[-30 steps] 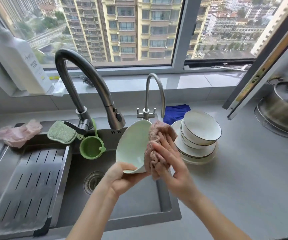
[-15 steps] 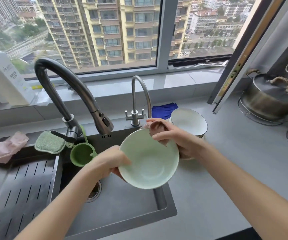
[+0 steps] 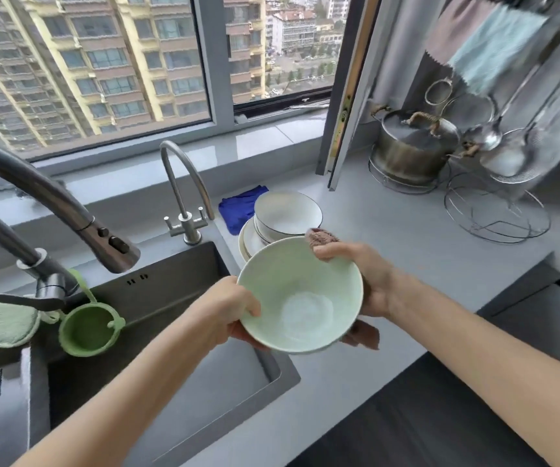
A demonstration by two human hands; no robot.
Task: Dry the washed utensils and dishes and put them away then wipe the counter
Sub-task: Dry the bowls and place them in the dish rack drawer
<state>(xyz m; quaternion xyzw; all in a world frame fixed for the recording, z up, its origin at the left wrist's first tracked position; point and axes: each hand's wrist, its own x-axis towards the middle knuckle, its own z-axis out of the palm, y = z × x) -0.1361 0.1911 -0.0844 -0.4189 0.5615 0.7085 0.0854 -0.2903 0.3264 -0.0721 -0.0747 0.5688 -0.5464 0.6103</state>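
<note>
Drying | our left hand is pinching the pale green ceramic bowl by its rim, steadying it | our right hand is clasping the brownish-pink cloth against the opposite rim, wiping

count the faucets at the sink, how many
2: the big dark pull-down faucet at the left behind the sink, and the slim gooseneck tap at its back right corner.
</note>
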